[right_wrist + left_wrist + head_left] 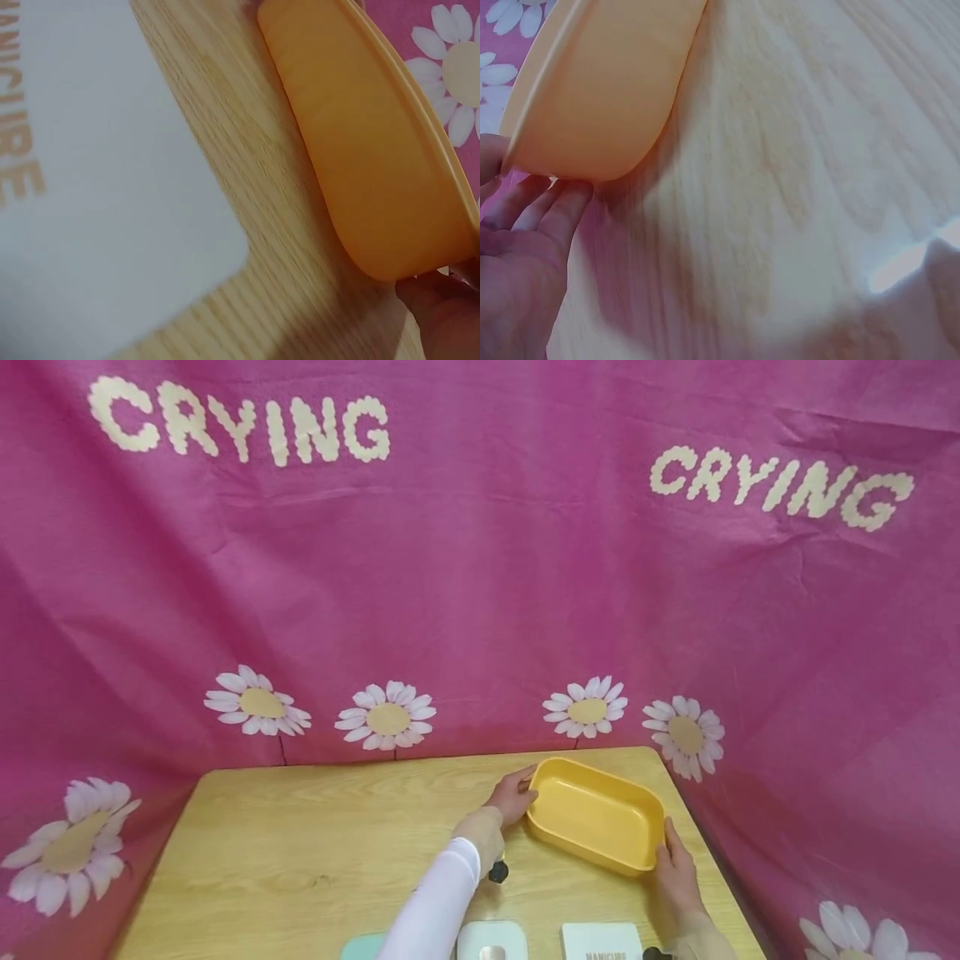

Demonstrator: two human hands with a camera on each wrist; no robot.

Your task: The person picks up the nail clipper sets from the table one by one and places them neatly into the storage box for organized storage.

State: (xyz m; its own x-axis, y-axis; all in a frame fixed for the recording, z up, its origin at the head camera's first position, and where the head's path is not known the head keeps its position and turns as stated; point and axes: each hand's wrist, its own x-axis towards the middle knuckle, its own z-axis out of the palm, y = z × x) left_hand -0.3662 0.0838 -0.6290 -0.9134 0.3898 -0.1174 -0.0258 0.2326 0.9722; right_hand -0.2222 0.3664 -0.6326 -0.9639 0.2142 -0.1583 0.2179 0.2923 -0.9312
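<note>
A yellow rectangular plastic tub with rounded corners is at the back right of the wooden table; nothing shows inside it. My left hand grips its left end, thumb at the rim and fingers against the outside wall, as the left wrist view shows on the tub. At the opposite end my right hand holds the tub by its short side. In the right wrist view only part of that hand shows at the tub's end. Whether the base touches the table cannot be told.
Along the table's near edge lie a white box lettered MANICURE, a white rounded case and a mint-green item, partly cut off. A pink curtain with daisies hangs behind and at both sides.
</note>
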